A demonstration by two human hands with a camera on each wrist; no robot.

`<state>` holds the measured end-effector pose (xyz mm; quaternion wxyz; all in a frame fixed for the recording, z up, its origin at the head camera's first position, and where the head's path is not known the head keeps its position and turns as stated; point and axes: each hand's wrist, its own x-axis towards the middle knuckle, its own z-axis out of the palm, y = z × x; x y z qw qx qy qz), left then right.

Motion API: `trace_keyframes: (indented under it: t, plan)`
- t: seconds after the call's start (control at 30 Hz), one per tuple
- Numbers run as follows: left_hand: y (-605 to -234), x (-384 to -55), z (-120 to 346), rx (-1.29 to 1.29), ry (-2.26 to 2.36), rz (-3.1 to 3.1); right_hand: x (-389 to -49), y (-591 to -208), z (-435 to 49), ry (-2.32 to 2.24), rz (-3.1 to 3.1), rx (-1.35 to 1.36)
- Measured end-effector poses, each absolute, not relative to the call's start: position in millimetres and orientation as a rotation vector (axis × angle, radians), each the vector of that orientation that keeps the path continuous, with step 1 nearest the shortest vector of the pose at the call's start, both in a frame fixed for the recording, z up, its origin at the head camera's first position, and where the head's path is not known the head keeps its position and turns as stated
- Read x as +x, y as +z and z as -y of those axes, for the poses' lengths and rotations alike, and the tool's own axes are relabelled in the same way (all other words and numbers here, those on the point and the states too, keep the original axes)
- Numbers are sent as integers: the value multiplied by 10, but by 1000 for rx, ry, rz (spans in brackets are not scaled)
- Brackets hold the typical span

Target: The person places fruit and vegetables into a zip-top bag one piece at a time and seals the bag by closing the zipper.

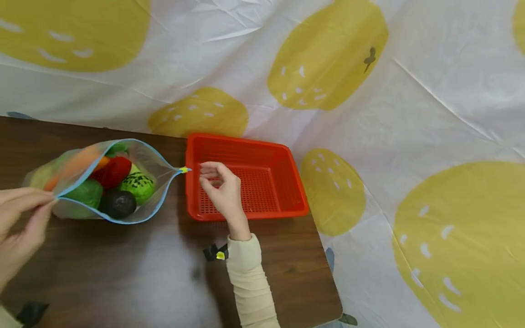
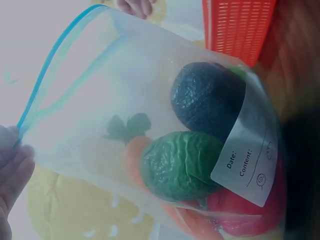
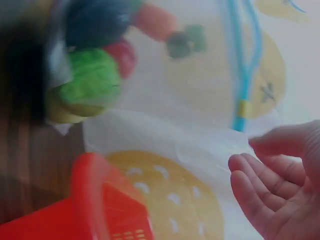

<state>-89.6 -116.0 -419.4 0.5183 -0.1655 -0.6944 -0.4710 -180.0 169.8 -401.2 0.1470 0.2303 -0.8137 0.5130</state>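
A clear zip bag (image 1: pixel 144 159) with a blue seal and a yellow slider (image 1: pixel 183 170) stands open-mouthed on the left. Inside it are a dark avocado (image 2: pixel 209 97), a green pepper-like vegetable (image 2: pixel 181 166), a bright green speckled ball-like piece (image 1: pixel 138 186), a red piece (image 1: pixel 115 172) and an orange carrot (image 1: pixel 78 166). My left hand (image 1: pixel 22 221) pinches the seal's left corner between thumb and fingers. Just right of the slider, apart from it, my right hand (image 1: pixel 223 189) hovers over the red basket with loosely bent fingers and nothing held.
The red plastic basket (image 1: pixel 297 182), with a perforated bottom, sits right of the bag on a dark wooden table (image 1: pixel 164 278). A white cloth (image 1: pixel 246 45) with yellow fruit prints hangs behind and to the right. The table's right edge lies beyond the basket.
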Motion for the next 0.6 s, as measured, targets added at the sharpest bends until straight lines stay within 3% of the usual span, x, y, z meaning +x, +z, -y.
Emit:
trace_keyframes:
  t: [0.33,0.6]
  plan:
    - [-4052,-1010,1144,-402,-1224,1640,-2028,-4143,-1540,1297,2309,751]
    - [-4059,-1106,1254,-341,-1211,1698,-1920,-3778,-1575,1211,2244,823]
